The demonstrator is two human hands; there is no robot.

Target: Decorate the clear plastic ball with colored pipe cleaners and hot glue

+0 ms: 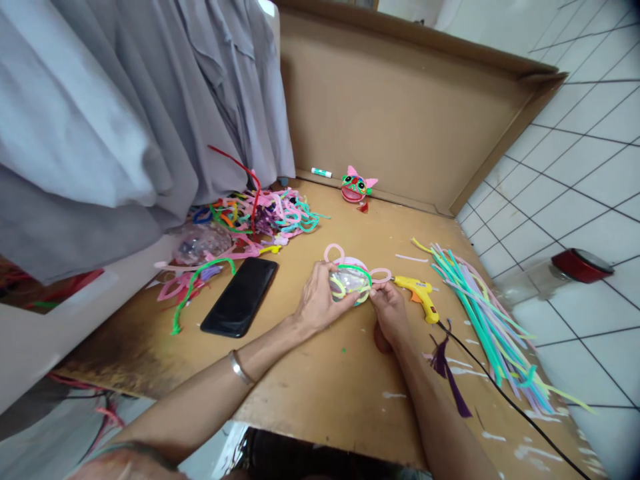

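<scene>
Over the middle of the table is a small pipe-cleaner craft (354,279) with a clear, shiny centre. It has a green arc on top, yellow-green loops below and two pink loops sticking out like ears. My left hand (319,293) grips it from the left, thumb underneath and fingers at the upper edge. At its lower right edge, the fingers of my right hand (389,308) are pinched on a yellow-green pipe cleaner. A yellow glue gun (419,293) lies just right of my right hand, its nozzle close to the right pink loop.
A black phone (240,297) lies left. Behind it is a pile of colourful pipe cleaners (283,213); a pastel bunch (480,320) lies right, near a purple tassel (450,373). A finished pink-eared figure (354,190) and a glue stick (321,173) stand by the cardboard wall (390,100).
</scene>
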